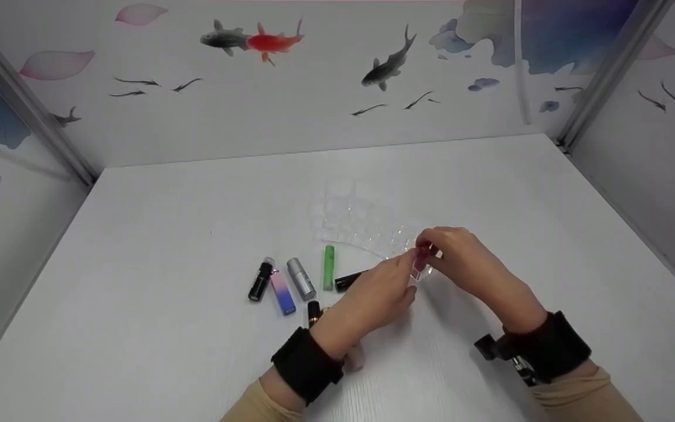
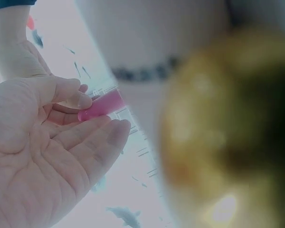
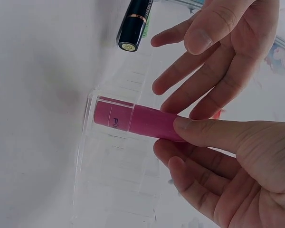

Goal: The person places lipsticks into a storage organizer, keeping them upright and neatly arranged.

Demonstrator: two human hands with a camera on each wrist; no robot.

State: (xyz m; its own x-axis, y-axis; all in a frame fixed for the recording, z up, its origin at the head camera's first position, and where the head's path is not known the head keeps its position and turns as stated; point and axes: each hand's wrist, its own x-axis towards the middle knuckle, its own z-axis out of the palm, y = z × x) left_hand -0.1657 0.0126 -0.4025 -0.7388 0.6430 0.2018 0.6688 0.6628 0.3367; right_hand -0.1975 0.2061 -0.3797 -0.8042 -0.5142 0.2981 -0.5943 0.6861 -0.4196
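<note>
My right hand [image 1: 467, 261] pinches a pink lipstick tube [image 3: 149, 121] between thumb and fingers. The tube's end, which bears printed lettering, sits within an end compartment of the clear plastic organizer [image 1: 352, 220]. Beside it is my left hand [image 1: 375, 293], palm turned toward the tube with relaxed, spread fingers [image 3: 199, 78] that grip nothing. In the head view the pink tube [image 1: 422, 258] is partly covered by the right fingers. A black lipstick tube with a gold band [image 3: 133, 28] lies close by the left hand, which partly hides it in the head view.
Left of the hands lie a green tube [image 1: 329, 268], a silver tube [image 1: 301, 279], a pink-and-blue tube [image 1: 283, 293] and a black tube with a clear cap [image 1: 261, 281]. Another black tube [image 1: 313, 312] is half hidden by the left wrist. Patterned walls edge the white table [image 1: 167, 234].
</note>
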